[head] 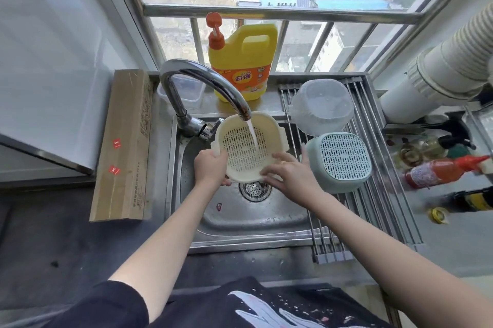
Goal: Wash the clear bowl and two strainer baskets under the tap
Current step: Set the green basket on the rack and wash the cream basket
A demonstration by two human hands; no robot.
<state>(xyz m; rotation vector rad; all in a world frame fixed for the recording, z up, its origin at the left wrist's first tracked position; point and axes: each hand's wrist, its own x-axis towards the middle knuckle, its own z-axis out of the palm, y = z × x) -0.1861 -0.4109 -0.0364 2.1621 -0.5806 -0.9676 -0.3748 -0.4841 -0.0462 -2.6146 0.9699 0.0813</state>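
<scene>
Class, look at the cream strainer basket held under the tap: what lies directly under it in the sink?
Below the cream strainer basket the sink's round metal drain shows in part; the basket covers its far edge and the basin floor beyond.

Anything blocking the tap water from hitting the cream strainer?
Nothing visible. The stream from the tap falls straight into the cream strainer, which the left hand and right hand hold over the sink.
</scene>
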